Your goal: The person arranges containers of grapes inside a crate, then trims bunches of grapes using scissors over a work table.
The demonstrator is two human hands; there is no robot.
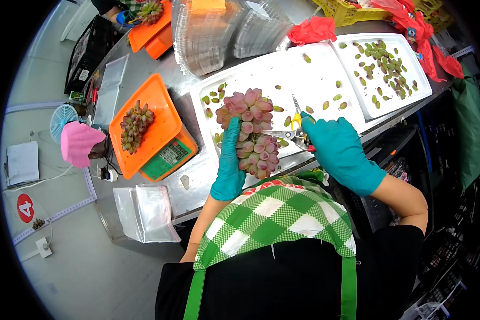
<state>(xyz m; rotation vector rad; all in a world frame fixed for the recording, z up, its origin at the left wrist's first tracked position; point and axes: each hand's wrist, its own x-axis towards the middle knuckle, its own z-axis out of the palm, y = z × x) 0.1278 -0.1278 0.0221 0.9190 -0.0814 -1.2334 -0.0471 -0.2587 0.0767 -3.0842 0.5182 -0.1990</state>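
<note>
My left hand [231, 165], in a teal glove, holds a pink-green succulent [249, 109] with several rosettes over the white tray [210, 88]. My right hand [338, 152], also gloved, is closed around pruning shears [303, 140] with red on the handle. The blades of the shears point left, between the upper rosettes and a lower rosette [258, 154]. Another tool with yellow handles [293, 121] and a thin pointed tip is close to the fingers of my right hand; whether it is gripped cannot be made out. Loose leaves [326, 105] lie around on the tray.
An orange scale [162, 106] bears another succulent [137, 126] at the left. Stacked clear plastic trays [202, 42] stand behind. A second white tray [346, 69] holds many leaves at the right. Plastic bags [144, 213] lie at the near left edge. A co-worker's gloved hand [124, 17] shows at top left.
</note>
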